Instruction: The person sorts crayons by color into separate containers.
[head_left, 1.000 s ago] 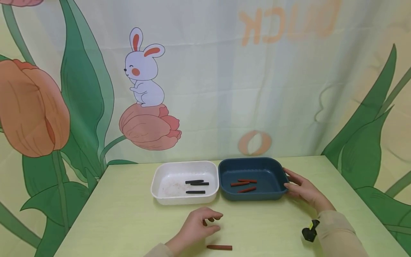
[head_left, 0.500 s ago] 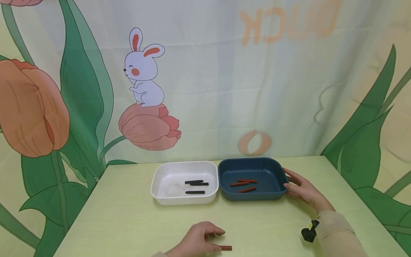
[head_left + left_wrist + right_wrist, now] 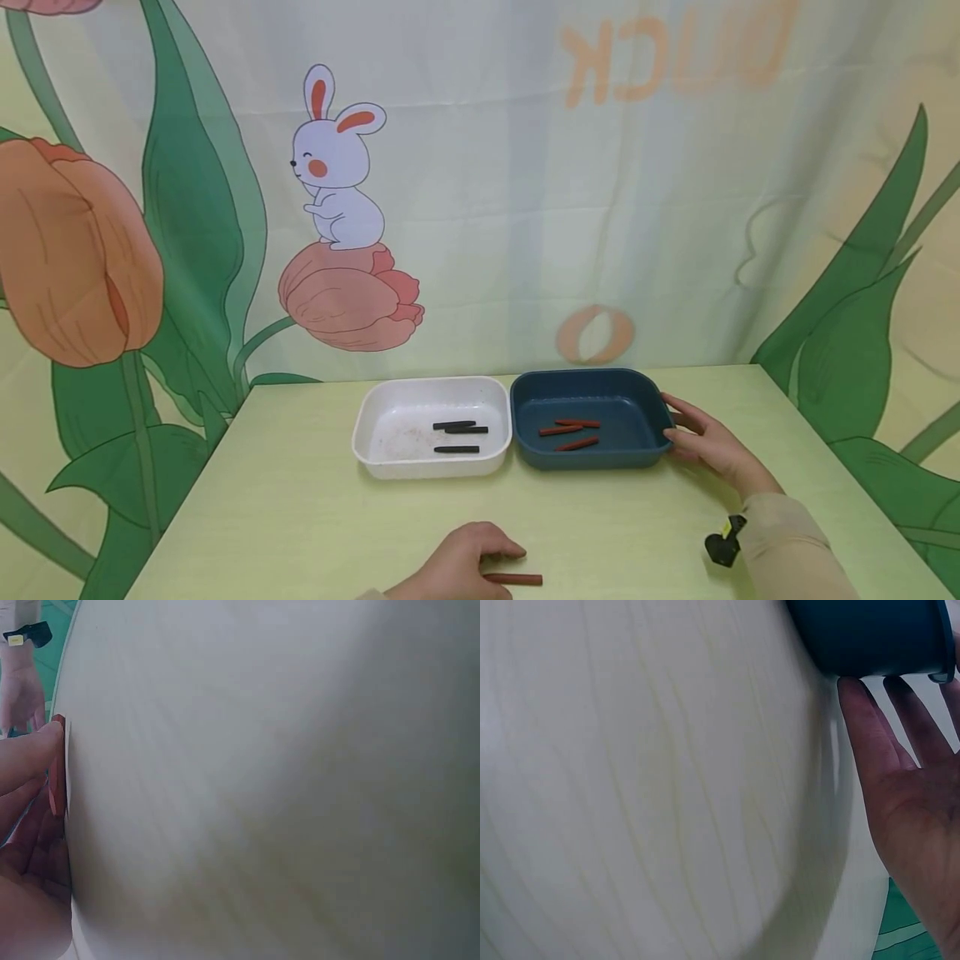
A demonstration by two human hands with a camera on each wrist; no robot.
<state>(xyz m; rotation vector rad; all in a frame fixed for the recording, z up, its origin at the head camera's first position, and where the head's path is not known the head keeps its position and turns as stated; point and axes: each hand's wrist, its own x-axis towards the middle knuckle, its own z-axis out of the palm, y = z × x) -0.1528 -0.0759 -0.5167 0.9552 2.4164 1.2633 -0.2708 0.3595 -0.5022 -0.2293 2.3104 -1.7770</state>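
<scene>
A reddish-brown crayon (image 3: 517,579) lies on the table near its front edge. My left hand (image 3: 461,562) is around it, thumb on the near side and index finger beyond, with a gap visible between index finger and crayon. In the left wrist view, a fingertip meets the crayon (image 3: 57,769) at its upper end. My right hand (image 3: 708,446) rests against the right side of the dark blue container (image 3: 592,458). From the right wrist, its fingers (image 3: 866,720) look fairly straight, their tips touching the container's wall (image 3: 877,637). Several brown crayons (image 3: 577,443) lie inside.
Left of the blue container, side by side with it, stands a white container (image 3: 431,469) with black crayons (image 3: 456,449) inside. A black wrist device (image 3: 723,542) sits by the right sleeve. A printed curtain (image 3: 480,208) hangs behind the table (image 3: 300,500).
My left hand has come down towards the table's front edge and reached the loose brown crayon. Its thumb covered part of the crayon half a second ago. The right hand has stayed put.
</scene>
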